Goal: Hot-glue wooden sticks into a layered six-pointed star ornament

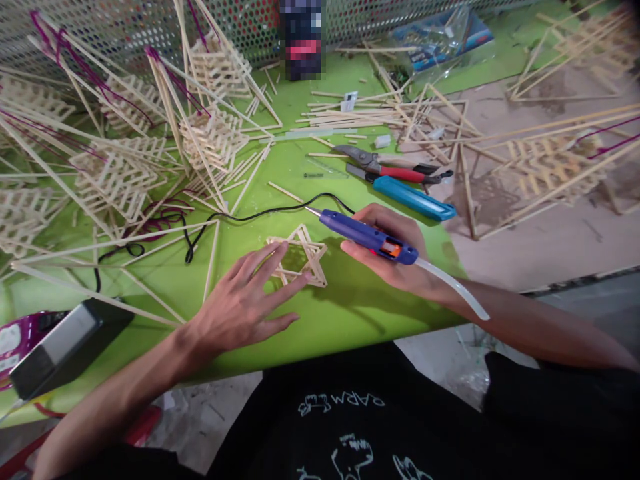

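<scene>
Running clear over green tabletop [333,317] between the stick star [316,257] and the near edge, but meeting a black cord [243,219] beyond, pruners [371,161] and a blue knife [415,197] rightward, stick frames [120,177] leftward.

White letters [343,401] on the black shirt [440,413] seem to read "RARM", though blurred.

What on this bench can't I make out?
Head view:
Stick star: partly hidden under the left hand.
Right hand: partly hidden behind the blue glue gun.
Purple device: cut off by the left edge, partly behind the dark box.
Dark object: pixelated.
</scene>
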The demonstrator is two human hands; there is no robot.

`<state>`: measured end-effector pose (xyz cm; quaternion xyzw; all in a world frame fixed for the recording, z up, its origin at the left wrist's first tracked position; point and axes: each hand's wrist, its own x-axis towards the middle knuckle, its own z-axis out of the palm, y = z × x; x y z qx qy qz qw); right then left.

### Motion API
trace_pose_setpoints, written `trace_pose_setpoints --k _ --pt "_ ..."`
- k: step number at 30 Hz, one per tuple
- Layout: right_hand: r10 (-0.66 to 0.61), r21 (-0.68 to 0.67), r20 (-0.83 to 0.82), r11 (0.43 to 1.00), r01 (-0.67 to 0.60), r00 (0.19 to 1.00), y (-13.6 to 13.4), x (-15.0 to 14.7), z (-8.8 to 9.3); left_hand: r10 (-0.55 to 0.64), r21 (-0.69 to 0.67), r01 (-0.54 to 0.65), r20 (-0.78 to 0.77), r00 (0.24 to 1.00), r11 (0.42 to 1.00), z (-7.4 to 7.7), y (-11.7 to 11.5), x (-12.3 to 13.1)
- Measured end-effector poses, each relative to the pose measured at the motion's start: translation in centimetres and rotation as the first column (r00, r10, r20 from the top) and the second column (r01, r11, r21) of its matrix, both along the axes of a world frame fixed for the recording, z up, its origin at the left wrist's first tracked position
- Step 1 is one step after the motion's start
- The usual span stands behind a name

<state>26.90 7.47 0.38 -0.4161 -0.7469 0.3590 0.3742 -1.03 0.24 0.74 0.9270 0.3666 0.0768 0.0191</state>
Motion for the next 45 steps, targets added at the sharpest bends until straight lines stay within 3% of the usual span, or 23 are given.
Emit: trace_pose_setpoints --k 7,11,14,18,24,28,31,41,45 --pt "0.065 0.201 0.010 0.977 -0.066 0.998 0.5 0.4 -0.2 0.001 -0.029 -0.001 0.014 1.000 1.000 0.0 0.0 0.0" --pt "0.114 0.311 0.112 0.939 -0.144 0.987 1.5 1.5 0.0 0.004 -0.022 -0.003 0.029 1.000 1.000 -0.1 0.0 0.0" --pt "0.214 0.392 0.172 0.881 -0.266 0.962 2.3 2.8 -0.3 -0.005 -0.010 0.005 0.033 0.999 1.000 0.0 0.0 0.0" --pt "0.188 0.475 0.270 0.827 -0.300 0.944 3.1 4.2 -0.9 -0.016 -0.013 0.016 0.043 0.999 1.000 0.1 0.1 0.0" --pt "0.283 0.553 0.407 0.681 -0.480 0.869 3.3 4.8 -1.5 -0.019 -0.018 0.020 0.047 0.999 1.000 0.0 0.1 0.0" --pt "0.297 0.635 0.407 0.588 -0.501 0.864 3.4 4.8 -2.4 -0.019 -0.019 0.020 0.042 0.999 1.000 0.0 0.1 0.0" --pt "0.298 0.665 0.407 0.552 -0.504 0.863 3.2 4.7 -2.5 -0.024 -0.017 0.024 0.052 0.998 1.000 0.0 0.2 0.0" --pt "0.274 0.690 0.413 0.528 -0.495 0.868 2.6 5.0 -2.5 -0.029 -0.005 0.030 0.062 0.998 1.000 0.0 0.2 0.0" --pt "0.252 0.647 0.431 0.583 -0.491 0.867 2.5 4.8 -2.1 -0.029 -0.002 0.029 0.064 0.998 1.000 0.0 0.2 0.1"
